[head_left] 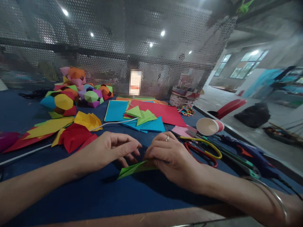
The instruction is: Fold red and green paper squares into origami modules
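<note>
My right hand pinches one end of a folded piece of green paper, and its fingers cover that end. The paper's pointed free end sticks out to the left, low over the blue tabletop. My left hand hovers just beyond the paper, fingers loosely curved and apart, holding nothing; whether a fingertip brushes the paper I cannot tell. Near its wrist lie red folded paper and yellow folded pieces. Past both hands, light green folded pieces rest on blue sheets.
Colourful paper balls are piled at the back left. Right of my hands lie scissors with yellow and red handles, a green cutter, a blue glue gun and a tipped paper cup. A white cord crosses the left side.
</note>
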The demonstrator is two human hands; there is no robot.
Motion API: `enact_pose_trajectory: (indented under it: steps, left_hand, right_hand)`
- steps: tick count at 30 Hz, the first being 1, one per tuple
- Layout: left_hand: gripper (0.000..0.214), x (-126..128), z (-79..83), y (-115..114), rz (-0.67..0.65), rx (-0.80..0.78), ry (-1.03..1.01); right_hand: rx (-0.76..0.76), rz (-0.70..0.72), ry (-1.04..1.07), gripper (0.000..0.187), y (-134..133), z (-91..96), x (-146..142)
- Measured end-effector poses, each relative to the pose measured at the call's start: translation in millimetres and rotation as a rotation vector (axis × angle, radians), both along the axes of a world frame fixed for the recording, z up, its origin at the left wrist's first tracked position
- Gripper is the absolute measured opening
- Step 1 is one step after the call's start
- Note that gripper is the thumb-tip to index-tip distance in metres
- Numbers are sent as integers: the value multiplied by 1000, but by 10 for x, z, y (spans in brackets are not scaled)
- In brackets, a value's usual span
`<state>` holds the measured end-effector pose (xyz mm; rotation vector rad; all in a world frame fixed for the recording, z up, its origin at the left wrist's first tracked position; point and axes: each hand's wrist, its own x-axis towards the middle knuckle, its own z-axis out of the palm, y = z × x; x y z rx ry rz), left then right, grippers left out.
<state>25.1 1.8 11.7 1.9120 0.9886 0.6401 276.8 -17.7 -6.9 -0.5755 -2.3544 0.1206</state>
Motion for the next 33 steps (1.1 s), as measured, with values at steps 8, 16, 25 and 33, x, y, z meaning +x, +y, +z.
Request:
enact_pose_trajectory:
  steps: [8,16,25,33]
  left_hand:
    - [42,10,39,-51,-81,-190,49]
    - [39,58,-27,-142,-33,-34,27]
    - [33,129,-128,-220,11,304,43]
    - [39,51,-165,-181,123,400,81]
  right_hand:
    - [43,-14,-4,28,-30,15,57]
    - [154,-71,-59,36,0,3,103]
    - [317,14,-127,30,-98,0,91]
    - [322,81,-156,37,-191,72,121]
